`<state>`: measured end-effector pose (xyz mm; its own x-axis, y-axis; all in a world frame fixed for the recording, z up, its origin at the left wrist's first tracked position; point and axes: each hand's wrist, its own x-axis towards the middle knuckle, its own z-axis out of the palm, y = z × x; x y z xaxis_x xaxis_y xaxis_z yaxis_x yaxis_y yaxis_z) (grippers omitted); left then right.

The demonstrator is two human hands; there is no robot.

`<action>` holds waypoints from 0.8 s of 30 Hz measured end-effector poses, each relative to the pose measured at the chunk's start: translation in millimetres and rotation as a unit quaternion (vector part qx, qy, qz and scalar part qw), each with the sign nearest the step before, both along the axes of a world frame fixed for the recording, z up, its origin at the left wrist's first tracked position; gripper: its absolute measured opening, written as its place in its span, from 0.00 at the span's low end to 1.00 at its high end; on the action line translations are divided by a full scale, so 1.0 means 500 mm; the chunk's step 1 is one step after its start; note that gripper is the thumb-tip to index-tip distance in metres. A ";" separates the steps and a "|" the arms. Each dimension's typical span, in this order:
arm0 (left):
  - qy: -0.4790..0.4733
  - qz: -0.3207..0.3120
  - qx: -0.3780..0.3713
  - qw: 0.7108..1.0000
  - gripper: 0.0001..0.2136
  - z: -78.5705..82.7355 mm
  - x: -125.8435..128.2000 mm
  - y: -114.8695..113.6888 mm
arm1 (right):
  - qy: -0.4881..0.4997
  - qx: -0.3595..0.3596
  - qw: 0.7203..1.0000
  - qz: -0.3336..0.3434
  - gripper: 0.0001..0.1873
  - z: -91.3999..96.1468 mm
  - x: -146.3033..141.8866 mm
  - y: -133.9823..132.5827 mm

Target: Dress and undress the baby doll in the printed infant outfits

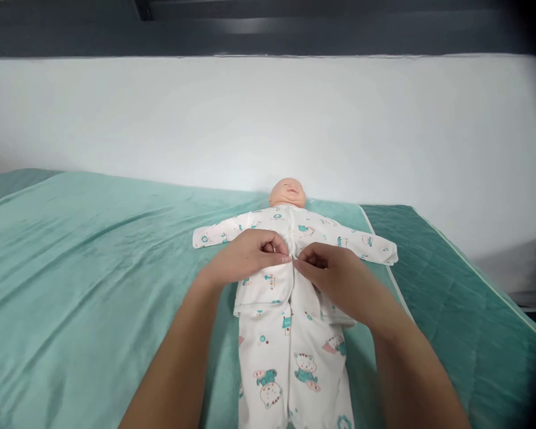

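A baby doll [288,192] lies face up, its head toward the wall. It wears a white printed baby shirt [268,289] with long sleeves spread to both sides, and matching white trousers [306,372]. At the middle of the shirt front, my left hand [256,253] pinches the edge of the front opening between thumb and fingers. Just across from it, my right hand [328,271] pinches the other edge, the fingertips of both hands almost meeting. Any fastener between them is too small to make out. Above my hands the shirt front lies together up to the collar.
A light green blanket [93,268] with soft folds covers the bed under the doll. On the right, a darker green quilted cover [451,298] shows beyond the blanket's edge. A white wall [161,119] rises behind the doll's head, with a dark band [272,30] above.
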<state>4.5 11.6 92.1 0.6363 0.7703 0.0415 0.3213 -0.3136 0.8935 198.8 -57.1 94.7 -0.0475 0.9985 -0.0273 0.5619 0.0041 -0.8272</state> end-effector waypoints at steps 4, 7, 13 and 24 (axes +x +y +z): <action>-0.080 -0.013 -0.061 0.995 0.07 0.008 0.007 -0.010 | 0.199 -0.021 0.980 0.008 0.13 -0.006 0.003 0.008; -0.119 -0.014 -0.091 0.989 0.08 0.008 0.010 -0.013 | 0.281 -0.024 0.959 0.017 0.13 -0.016 0.003 0.015; -0.144 -0.033 -0.128 0.981 0.08 0.000 0.006 -0.008 | 0.274 -0.027 0.961 0.026 0.14 -0.026 0.006 0.022; -0.131 -0.020 -0.129 0.983 0.11 -0.005 0.013 -0.006 | 0.293 -0.054 0.953 0.045 0.15 -0.026 0.004 0.024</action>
<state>10.8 8.7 89.7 0.6595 0.7516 0.0139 0.0623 -0.0730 0.9954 200.9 -45.0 81.6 -0.1718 0.9824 -0.0728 0.0036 -0.0732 -0.9973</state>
